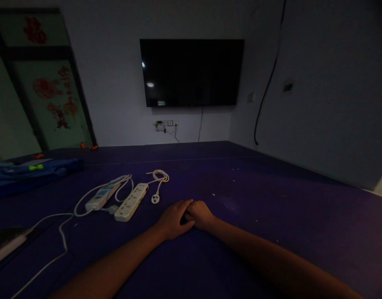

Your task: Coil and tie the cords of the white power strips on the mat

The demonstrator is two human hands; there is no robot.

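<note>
Purple surface (197, 176), TV (192, 72) above far edge, strips (131, 203) near left hand (173, 220); it clasps right hand (202, 214), whose grip's unclear

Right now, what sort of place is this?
Probably a room in a home, perhaps a living room: a large dark television is mounted up front, red decorations show at left, and a white power strip lies near the hands.

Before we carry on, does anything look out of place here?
Yes: small white bits lie scattered on the purple surface, some beyond the right hand, like litter. A dark cable also hangs down the right wall, its lower end seemingly loose.
</note>
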